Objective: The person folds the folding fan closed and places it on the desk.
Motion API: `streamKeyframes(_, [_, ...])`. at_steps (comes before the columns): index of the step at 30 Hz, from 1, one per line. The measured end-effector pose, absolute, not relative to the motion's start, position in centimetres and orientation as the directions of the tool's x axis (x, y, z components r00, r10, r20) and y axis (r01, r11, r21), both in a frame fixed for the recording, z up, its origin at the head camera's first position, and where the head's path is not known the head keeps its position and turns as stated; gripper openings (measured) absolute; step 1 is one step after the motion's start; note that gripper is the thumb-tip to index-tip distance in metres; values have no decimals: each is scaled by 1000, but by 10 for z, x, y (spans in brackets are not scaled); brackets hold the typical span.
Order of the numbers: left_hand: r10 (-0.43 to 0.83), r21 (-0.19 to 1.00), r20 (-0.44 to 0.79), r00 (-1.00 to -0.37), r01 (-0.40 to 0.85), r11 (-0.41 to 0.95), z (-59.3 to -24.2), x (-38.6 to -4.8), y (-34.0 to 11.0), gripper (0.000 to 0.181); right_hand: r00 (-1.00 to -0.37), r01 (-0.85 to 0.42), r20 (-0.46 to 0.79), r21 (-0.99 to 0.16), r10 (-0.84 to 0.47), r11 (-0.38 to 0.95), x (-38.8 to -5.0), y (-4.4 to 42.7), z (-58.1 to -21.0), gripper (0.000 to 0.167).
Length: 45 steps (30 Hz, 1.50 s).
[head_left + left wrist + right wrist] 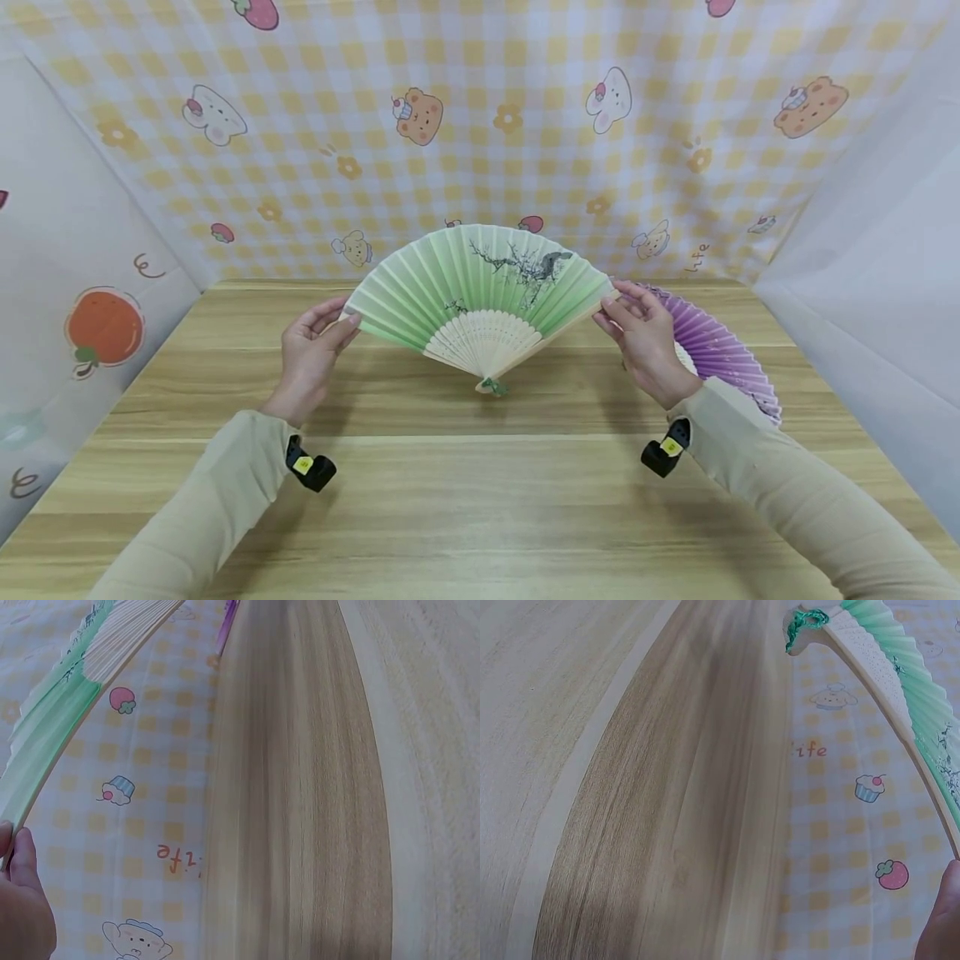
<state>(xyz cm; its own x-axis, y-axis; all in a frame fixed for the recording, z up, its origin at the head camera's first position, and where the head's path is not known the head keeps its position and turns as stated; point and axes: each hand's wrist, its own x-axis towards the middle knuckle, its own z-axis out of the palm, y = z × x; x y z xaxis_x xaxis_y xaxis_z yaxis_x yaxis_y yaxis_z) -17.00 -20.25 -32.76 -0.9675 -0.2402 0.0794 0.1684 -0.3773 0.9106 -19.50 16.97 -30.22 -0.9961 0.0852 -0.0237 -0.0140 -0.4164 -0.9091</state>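
A green folding fan [420,287] with a dark blossom-branch print is spread wide in the head view, held above the table. Its pale ribs meet at the bottom, where a green cord [493,386] is tied. My left hand [311,354] pinches the fan's left end between thumb and fingers. At the opposite end, my right hand [645,342] pinches the outer rib near its tip. The left wrist view shows the fan [56,712] rising from the fingers at the left edge. In the right wrist view the fan's outer rib [889,705] runs down to the thumb.
A purple folding fan [723,350] lies spread on the wooden table [480,500] at the right, partly behind my right hand and sleeve. A yellow checked cloth [480,167] with cartoon prints hangs behind the table. Pale cloth walls stand on both sides.
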Motion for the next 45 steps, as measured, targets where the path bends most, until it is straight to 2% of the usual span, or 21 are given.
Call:
streamKeyframes(8, [-249,908,27,-968,128,-398,-315,-164,-195,23,-997,-10,-24,-902,73,-431,-196,171,-300,25])
streamKeyframes(27, [-227,921,57,-972,139,-365,-316,-168,-188,18,-999,-22,8,-886,32,-464,-198,167,-297,26])
streamKeyframes(35, [-194,933,78,-978,140,-332,-315,-169,-185,18,-1000,-15,12,-886,11,-464,-198,166,-296,35])
streamKeyframes(45, [-167,936,91,-982,142,-322,-315,-170,-180,18,-999,-23,31,-886,-9,-462,-200,161,-298,23])
